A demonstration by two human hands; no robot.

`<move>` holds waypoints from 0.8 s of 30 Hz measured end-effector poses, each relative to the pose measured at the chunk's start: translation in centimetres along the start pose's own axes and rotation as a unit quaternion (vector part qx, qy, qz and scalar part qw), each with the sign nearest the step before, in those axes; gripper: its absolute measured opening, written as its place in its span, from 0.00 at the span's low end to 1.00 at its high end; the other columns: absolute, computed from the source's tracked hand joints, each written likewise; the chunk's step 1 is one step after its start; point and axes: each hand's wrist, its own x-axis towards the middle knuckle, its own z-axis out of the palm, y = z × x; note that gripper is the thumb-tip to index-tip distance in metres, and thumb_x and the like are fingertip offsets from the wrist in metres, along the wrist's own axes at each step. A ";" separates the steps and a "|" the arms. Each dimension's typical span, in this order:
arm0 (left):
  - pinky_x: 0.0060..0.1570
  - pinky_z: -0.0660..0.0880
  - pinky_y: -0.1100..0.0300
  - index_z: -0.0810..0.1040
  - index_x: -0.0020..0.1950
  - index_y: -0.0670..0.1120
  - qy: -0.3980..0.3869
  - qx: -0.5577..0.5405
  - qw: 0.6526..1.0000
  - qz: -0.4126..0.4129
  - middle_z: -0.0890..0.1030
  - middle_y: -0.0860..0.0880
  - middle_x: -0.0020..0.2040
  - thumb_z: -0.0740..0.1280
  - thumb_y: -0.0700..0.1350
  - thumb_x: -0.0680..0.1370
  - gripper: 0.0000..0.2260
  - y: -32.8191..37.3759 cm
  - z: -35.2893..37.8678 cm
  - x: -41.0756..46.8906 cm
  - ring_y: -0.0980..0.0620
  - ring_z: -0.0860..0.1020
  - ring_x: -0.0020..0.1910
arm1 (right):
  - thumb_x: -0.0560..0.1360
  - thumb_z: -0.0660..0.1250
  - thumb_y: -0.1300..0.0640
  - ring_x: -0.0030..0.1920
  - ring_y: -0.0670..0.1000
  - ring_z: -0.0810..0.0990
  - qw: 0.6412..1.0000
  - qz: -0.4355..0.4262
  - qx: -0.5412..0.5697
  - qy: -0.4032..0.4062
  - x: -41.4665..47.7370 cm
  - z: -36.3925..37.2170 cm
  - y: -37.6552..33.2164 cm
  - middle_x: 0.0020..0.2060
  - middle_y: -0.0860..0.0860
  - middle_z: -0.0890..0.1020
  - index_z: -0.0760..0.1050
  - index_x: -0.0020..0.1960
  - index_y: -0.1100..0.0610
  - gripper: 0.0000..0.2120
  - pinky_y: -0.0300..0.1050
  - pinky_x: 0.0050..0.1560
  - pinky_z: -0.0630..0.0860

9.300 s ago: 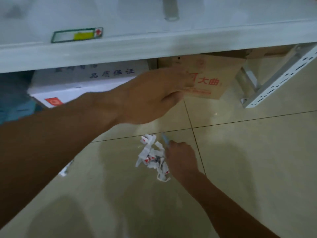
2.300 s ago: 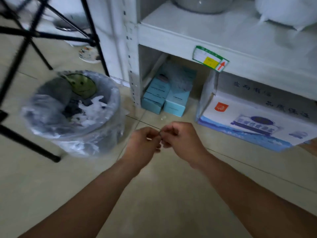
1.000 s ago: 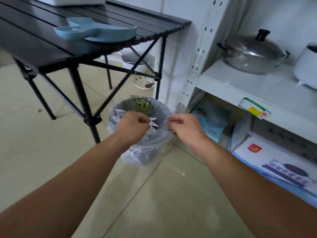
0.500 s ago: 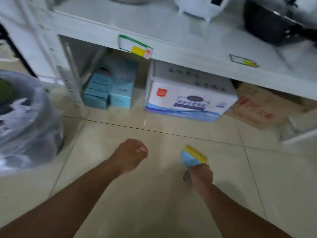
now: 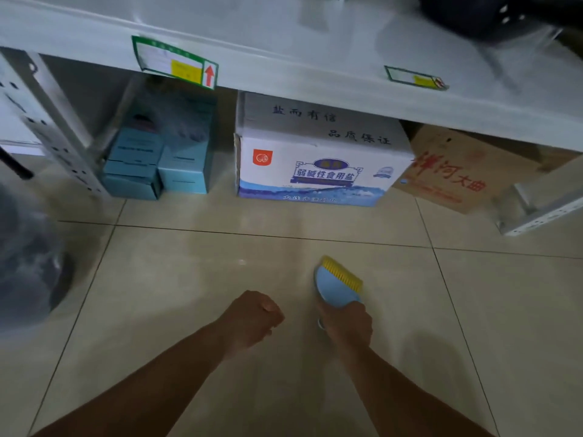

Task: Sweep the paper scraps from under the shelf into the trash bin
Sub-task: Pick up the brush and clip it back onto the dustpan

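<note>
A small blue hand brush point(image 5: 336, 287) with yellow bristles rests on the beige floor tiles in front of the white shelf point(image 5: 299, 70). My right hand point(image 5: 347, 323) is shut on its handle. My left hand point(image 5: 252, 316) hovers beside it, to the left, curled into a loose fist with nothing in it. The trash bin point(image 5: 28, 263), lined with a clear plastic bag, shows blurred at the left edge. No paper scraps are visible on the floor.
Under the shelf stand light blue boxes point(image 5: 157, 162), a white carton point(image 5: 315, 159) with blue print, and a brown cardboard box point(image 5: 457, 175). A perforated shelf post point(image 5: 53, 130) stands at the left, a metal bracket point(image 5: 542, 209) lies on the right.
The view swung from the trash bin, where both hands were held over its rim, back to the shelf. My right hand now grips the brush on the floor, slightly lower in the view than before.
</note>
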 end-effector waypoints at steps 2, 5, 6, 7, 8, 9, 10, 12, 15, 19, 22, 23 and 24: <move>0.41 0.77 0.54 0.83 0.47 0.39 -0.003 -0.077 0.997 -0.019 0.83 0.42 0.42 0.72 0.45 0.73 0.10 0.5 0.1 -0.5 0.46 0.79 0.38 | 0.63 0.74 0.42 0.47 0.58 0.85 0.999 -0.028 0.019 -0.013 -1.8 -0.6 -1.2 0.37 0.53 0.84 0.70 0.31 0.56 0.20 0.48 0.47 0.79; 0.45 0.81 0.53 0.82 0.53 0.42 0.019 -0.163 0.986 -0.021 0.85 0.43 0.49 0.71 0.54 0.74 0.17 2.0 -0.9 -2.1 0.46 0.82 0.42 | 0.63 0.70 0.46 0.32 0.53 0.82 0.988 -0.141 0.016 -0.053 -5.9 -0.8 -3.8 0.23 0.53 0.80 0.77 0.27 0.61 0.18 0.46 0.37 0.77; 0.44 0.81 0.53 0.82 0.53 0.42 0.038 -0.194 0.980 -0.006 0.85 0.43 0.47 0.70 0.55 0.75 0.17 2.6 -1.6 -2.8 0.46 0.83 0.41 | 0.64 0.70 0.46 0.30 0.51 0.80 0.980 -0.188 0.007 -0.066 -7.5 -0.8 -4.8 0.24 0.54 0.80 0.77 0.29 0.62 0.18 0.45 0.34 0.75; 0.43 0.81 0.54 0.82 0.53 0.42 0.069 -0.227 0.971 0.014 0.85 0.43 0.45 0.69 0.53 0.76 0.16 3.2 -2.4 -3.6 0.47 0.84 0.39 | 0.63 0.70 0.46 0.29 0.49 0.79 0.969 -0.235 0.003 -0.075 -9.0 -1.0 -6.0 0.25 0.53 0.80 0.76 0.30 0.61 0.18 0.44 0.32 0.73; 0.40 0.81 0.55 0.82 0.53 0.40 0.109 -0.252 0.961 0.035 0.85 0.42 0.43 0.67 0.50 0.77 0.14 3.9 -3.4 -4.5 0.48 0.83 0.37 | 0.63 0.70 0.45 0.28 0.46 0.77 0.957 -0.279 0.007 -0.079 -10.4 -1.2 -7.3 0.25 0.52 0.80 0.75 0.30 0.59 0.17 0.39 0.31 0.71; 0.38 0.80 0.56 0.82 0.54 0.39 0.151 -0.271 0.949 0.055 0.85 0.40 0.42 0.66 0.46 0.78 0.12 4.5 -4.5 -5.4 0.48 0.83 0.36 | 0.63 0.71 0.44 0.30 0.44 0.78 0.944 -0.319 0.018 -0.079 -11.8 -1.5 -8.6 0.25 0.49 0.80 0.75 0.31 0.57 0.16 0.35 0.30 0.69; 0.36 0.80 0.56 0.82 0.54 0.38 0.186 -0.289 0.936 0.073 0.85 0.38 0.43 0.65 0.43 0.79 0.11 5.2 -5.7 -6.5 0.48 0.83 0.35 | 0.62 0.73 0.43 0.31 0.41 0.79 0.929 -0.360 0.032 -0.075 -13.1 -1.9 -9.9 0.26 0.47 0.80 0.74 0.33 0.53 0.15 0.32 0.31 0.70; 0.37 0.79 0.55 0.81 0.52 0.37 0.229 -0.328 0.909 0.112 0.85 0.33 0.45 0.63 0.40 0.78 0.10 6.8 -8.3 -9.3 0.44 0.83 0.37 | 0.62 0.76 0.45 0.34 0.35 0.79 0.887 -0.448 0.083 -0.080 -15.6 -2.9 -12.4 0.31 0.42 0.83 0.74 0.38 0.48 0.13 0.26 0.34 0.71; 0.31 0.79 0.58 0.83 0.45 0.38 0.272 -0.372 0.868 0.183 0.86 0.38 0.38 0.62 0.38 0.78 0.10 9.2 -12.3 -14.0 0.46 0.83 0.32 | 0.65 0.78 0.49 0.39 0.36 0.83 0.778 -0.605 0.133 -0.108 -19.5 -4.6 -15.7 0.40 0.40 0.85 0.78 0.52 0.45 0.18 0.23 0.41 0.73; 0.24 0.72 0.66 0.79 0.43 0.39 0.287 -0.395 0.835 0.255 0.80 0.49 0.25 0.63 0.40 0.78 0.09 11.1 -16.8 -20.9 0.53 0.78 0.22 | 0.71 0.72 0.49 0.47 0.40 0.80 0.607 -0.786 0.116 -0.027 -24.4 -6.9 -20.1 0.47 0.48 0.84 0.83 0.56 0.55 0.16 0.24 0.52 0.70; 0.28 0.75 0.64 0.81 0.48 0.36 0.287 -0.385 0.827 0.292 0.84 0.44 0.32 0.62 0.43 0.79 0.13 11.7 -19.4 -25.8 0.51 0.81 0.27 | 0.72 0.72 0.58 0.47 0.40 0.77 0.519 -0.844 0.132 0.025 -27.8 -8.4 -23.5 0.47 0.53 0.81 0.83 0.56 0.58 0.12 0.22 0.53 0.66; 0.30 0.77 0.63 0.82 0.49 0.36 0.291 -0.383 0.823 0.303 0.86 0.43 0.36 0.61 0.44 0.80 0.14 11.8 -20.3 -27.3 0.50 0.83 0.29 | 0.72 0.72 0.60 0.48 0.40 0.76 0.493 -0.857 0.146 0.031 -29.1 -8.8 -24.7 0.48 0.54 0.80 0.84 0.55 0.59 0.12 0.23 0.55 0.66; 0.31 0.78 0.62 0.83 0.49 0.37 0.298 -0.376 0.819 0.315 0.86 0.43 0.37 0.61 0.46 0.80 0.15 11.9 -21.2 -28.9 0.51 0.83 0.31 | 0.73 0.71 0.62 0.49 0.41 0.77 0.467 -0.869 0.158 0.035 -30.5 -9.0 -25.8 0.48 0.54 0.80 0.84 0.55 0.60 0.11 0.24 0.56 0.67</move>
